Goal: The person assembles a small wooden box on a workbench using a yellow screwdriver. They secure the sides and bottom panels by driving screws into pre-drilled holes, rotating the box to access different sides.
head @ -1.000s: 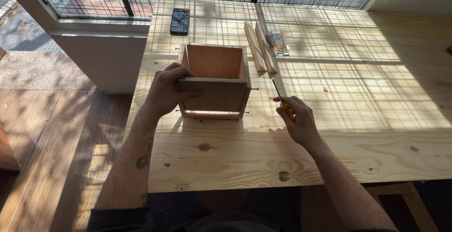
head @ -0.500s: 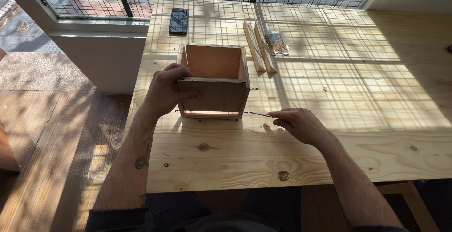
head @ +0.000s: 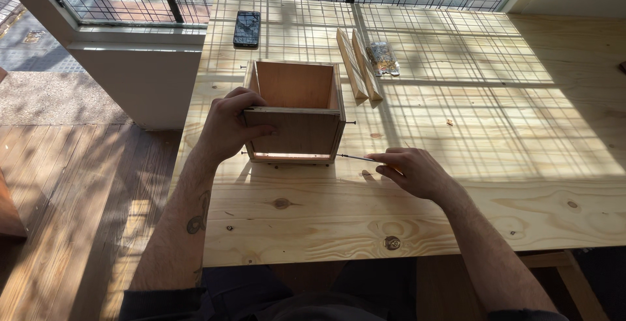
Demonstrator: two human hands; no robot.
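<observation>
Open-topped wooden box (head: pixel 297 116) stands on the pine table (head: pixel 417 223), four walls up, small nails jutting from its corners. Left hand (head: pixel 229 125) grips the box's near-left corner. Right hand (head: pixel 409 171) pinches a thin driver (head: pixel 355 157), tip at the lower right corner (contact unclear). Two slats (head: pixel 358 73) lie unused beyond; phone (head: pixel 246 28) farther back. Judging by this, assembly is mostly done.

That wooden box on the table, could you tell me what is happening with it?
A person steadies the open wooden box with the left hand on its near left corner. The right hand holds a thin tool pointed at the box's lower right corner. A phone and two wood strips lie behind.
</observation>
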